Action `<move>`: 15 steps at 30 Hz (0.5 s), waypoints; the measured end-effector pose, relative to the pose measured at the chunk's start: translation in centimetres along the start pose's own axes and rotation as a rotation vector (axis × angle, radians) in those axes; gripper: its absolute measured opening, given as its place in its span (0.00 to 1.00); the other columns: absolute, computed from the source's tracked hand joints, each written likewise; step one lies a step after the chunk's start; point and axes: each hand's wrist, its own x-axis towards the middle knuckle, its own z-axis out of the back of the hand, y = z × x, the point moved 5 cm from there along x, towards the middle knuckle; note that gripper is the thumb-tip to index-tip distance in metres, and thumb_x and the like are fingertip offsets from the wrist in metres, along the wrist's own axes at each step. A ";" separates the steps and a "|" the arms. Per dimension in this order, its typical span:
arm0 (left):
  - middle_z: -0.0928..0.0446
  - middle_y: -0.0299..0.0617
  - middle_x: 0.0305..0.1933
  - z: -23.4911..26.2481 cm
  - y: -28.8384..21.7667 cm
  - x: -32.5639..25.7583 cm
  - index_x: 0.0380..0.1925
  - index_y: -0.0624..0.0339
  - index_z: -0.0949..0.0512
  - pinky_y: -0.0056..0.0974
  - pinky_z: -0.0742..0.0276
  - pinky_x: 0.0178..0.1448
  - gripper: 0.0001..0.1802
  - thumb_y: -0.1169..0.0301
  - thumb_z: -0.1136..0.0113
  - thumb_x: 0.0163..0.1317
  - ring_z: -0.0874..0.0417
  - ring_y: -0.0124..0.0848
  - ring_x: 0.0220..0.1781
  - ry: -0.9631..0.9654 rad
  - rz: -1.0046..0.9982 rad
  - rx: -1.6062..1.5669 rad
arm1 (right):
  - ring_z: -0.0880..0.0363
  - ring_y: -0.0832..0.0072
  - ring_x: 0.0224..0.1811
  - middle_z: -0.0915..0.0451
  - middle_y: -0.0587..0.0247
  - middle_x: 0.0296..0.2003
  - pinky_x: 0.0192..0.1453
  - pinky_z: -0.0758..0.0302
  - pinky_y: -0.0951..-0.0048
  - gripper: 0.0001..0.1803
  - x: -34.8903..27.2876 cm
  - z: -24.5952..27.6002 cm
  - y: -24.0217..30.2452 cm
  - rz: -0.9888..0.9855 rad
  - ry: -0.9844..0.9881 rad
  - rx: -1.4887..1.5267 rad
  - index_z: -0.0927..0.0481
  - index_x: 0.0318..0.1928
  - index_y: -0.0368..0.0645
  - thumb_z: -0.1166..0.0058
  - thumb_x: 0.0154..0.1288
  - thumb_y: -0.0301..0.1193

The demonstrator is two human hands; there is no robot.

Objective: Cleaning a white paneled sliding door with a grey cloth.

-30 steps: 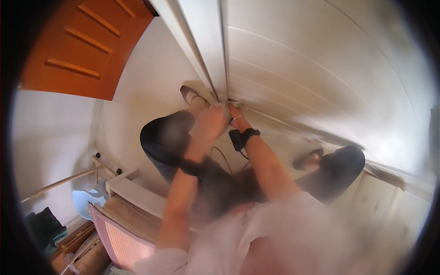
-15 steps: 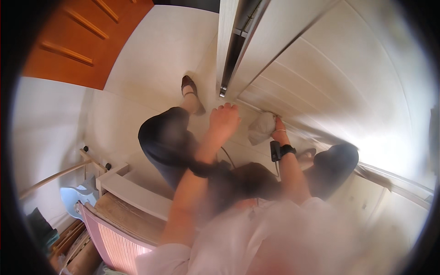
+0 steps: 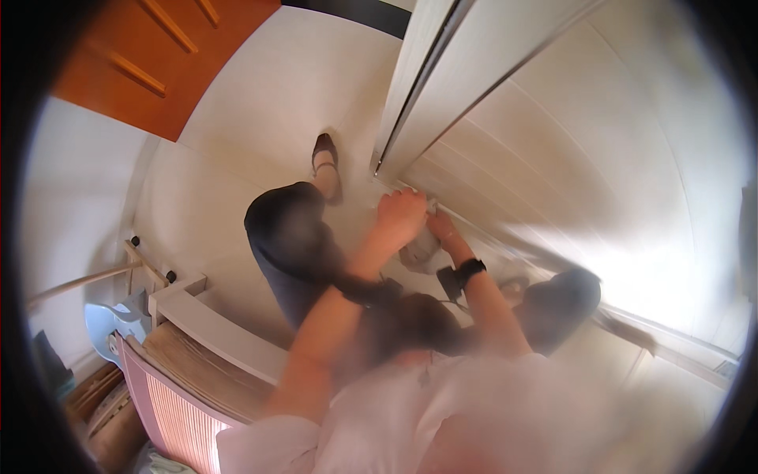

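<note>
Overhead, a white sliding door (image 3: pixel 568 150) fills the right side, an orange wooden door (image 3: pixel 150 63) the upper left, pale floor (image 3: pixel 260 126) between. Low beside the sliding door's bottom rail, the left hand (image 3: pixel 401 217) and right hand (image 3: pixel 444 231) clutch a crumpled whitish cloth (image 3: pixel 421 246), blurred, fingers curled around it.

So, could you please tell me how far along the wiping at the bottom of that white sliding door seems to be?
Nothing yet reads as finished; whether the door is cleaner is too blurred to judge. In hand: the left hand and right hand both hold a pale cloth low by the door's foot. Left, probably: the rest of the lower edge along the floor.
</note>
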 end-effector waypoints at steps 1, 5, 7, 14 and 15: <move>0.20 0.51 0.42 0.1 -1.2 0.0 0.39 0.61 0.20 0.50 0.25 0.48 0.14 0.67 0.41 0.54 0.18 0.46 0.47 -0.023 -0.010 -0.005 | 0.26 0.54 0.61 0.22 0.47 0.53 0.63 0.31 0.58 0.29 -2.3 1.7 2.0 0.015 -0.044 -0.005 0.31 0.63 0.40 0.44 0.63 0.37; 0.19 0.50 0.39 -1.4 -3.7 2.1 0.38 0.60 0.19 0.50 0.23 0.44 0.12 0.68 0.42 0.55 0.17 0.46 0.44 -0.005 -0.101 0.029 | 0.24 0.68 0.55 0.21 0.58 0.52 0.60 0.30 0.68 0.28 -7.0 5.9 4.4 0.123 -0.011 0.391 0.28 0.62 0.39 0.43 0.61 0.33; 0.19 0.49 0.38 -1.5 -3.7 2.8 0.37 0.60 0.19 0.49 0.23 0.42 0.11 0.68 0.42 0.55 0.17 0.46 0.43 0.066 -0.111 0.087 | 0.25 0.70 0.55 0.21 0.60 0.52 0.61 0.31 0.69 0.27 -8.5 7.1 5.7 0.095 0.040 0.408 0.28 0.61 0.39 0.43 0.61 0.31; 0.19 0.52 0.39 1.5 -2.5 2.5 0.38 0.65 0.21 0.53 0.23 0.47 0.12 0.70 0.46 0.57 0.17 0.49 0.45 -0.078 -0.019 -0.090 | 0.24 0.72 0.53 0.21 0.61 0.51 0.57 0.28 0.68 0.26 -12.1 10.0 9.5 0.187 0.049 0.548 0.28 0.60 0.37 0.42 0.62 0.31; 0.20 0.54 0.41 1.7 -2.6 2.2 0.39 0.67 0.22 0.53 0.24 0.49 0.14 0.68 0.46 0.59 0.18 0.51 0.47 -0.074 -0.041 -0.184 | 0.24 0.72 0.53 0.21 0.61 0.51 0.57 0.28 0.68 0.26 -12.5 10.2 9.4 0.193 0.053 0.548 0.28 0.60 0.37 0.42 0.62 0.31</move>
